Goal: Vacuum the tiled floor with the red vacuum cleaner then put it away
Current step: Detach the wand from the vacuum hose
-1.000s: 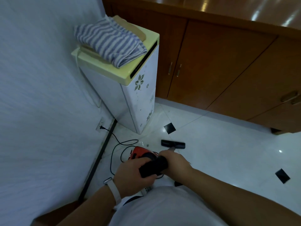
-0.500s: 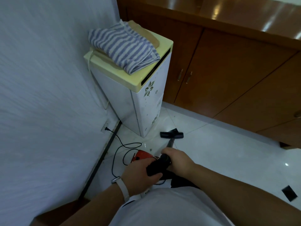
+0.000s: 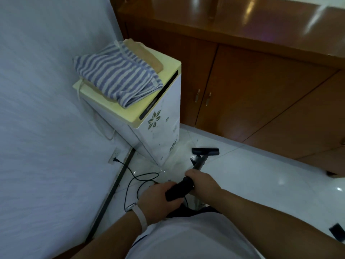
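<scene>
Both my hands hold the vacuum's black handle (image 3: 178,189). My left hand (image 3: 158,200) grips its lower end and my right hand (image 3: 202,185) grips the upper end where the grey tube (image 3: 200,163) begins. The tube runs forward to the black floor nozzle (image 3: 205,151), which lies on the white tiled floor (image 3: 261,176) beside the base of the white cabinet (image 3: 158,135). The vacuum's red body is hidden behind my left hand. Its black cord (image 3: 139,181) loops on the floor to a plug in the wall socket (image 3: 114,157).
A striped towel (image 3: 115,79) lies on the white cabinet's yellow top. Brown wooden cupboards (image 3: 252,94) line the far side. The white wall (image 3: 46,109) is close on the left with a dark skirting strip (image 3: 113,187). A dark floor tile inset (image 3: 337,230) shows at the right.
The nozzle has slid forward toward the cabinet base and the cupboards. My hands kept their grip, and the red body has gone out of sight behind my left hand.
</scene>
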Motion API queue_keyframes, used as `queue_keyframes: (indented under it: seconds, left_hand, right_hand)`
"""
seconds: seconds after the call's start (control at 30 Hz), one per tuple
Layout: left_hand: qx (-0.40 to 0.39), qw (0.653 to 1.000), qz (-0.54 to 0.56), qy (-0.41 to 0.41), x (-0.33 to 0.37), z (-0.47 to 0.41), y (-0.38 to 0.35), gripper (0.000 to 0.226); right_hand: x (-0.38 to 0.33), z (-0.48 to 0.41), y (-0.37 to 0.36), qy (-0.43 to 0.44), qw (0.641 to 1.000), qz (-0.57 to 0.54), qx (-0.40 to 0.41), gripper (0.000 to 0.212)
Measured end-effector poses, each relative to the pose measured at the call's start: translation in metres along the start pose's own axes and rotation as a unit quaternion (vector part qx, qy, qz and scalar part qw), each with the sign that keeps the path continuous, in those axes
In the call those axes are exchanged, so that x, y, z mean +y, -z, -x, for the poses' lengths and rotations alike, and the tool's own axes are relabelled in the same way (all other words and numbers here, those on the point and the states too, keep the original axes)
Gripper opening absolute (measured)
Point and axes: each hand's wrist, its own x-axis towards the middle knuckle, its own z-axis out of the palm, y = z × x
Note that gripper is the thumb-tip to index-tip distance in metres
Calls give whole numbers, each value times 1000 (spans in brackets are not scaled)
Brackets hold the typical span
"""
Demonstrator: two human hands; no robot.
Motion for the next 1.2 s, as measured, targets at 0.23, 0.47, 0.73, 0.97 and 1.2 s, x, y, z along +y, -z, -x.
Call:
queue_keyframes:
  seconds: [0.23,0.47,0.73,0.97,1.2]
  left_hand:
    - [-22,1000,-8,-3,40,-52,-11,20]
    - [-28,999,-33,-9,58,-86,-20,19]
    - [5,999,-24,23,54,-73,-14,22]
    - [37,997,10,73,40,-44,-9,22]
    - [65,997,7,50,20,2,-9,30]
  right_hand:
    - [54,-10,33,-22,999,-9,24,24]
    - [88,-19,50,-15,999,-23,37,25]
    - [77,-39,49,26,1000,-14,3,23]
    - [55,-51,29,63,998,0,-30,18]
    - [24,-26,11,67,997,21,-45,24]
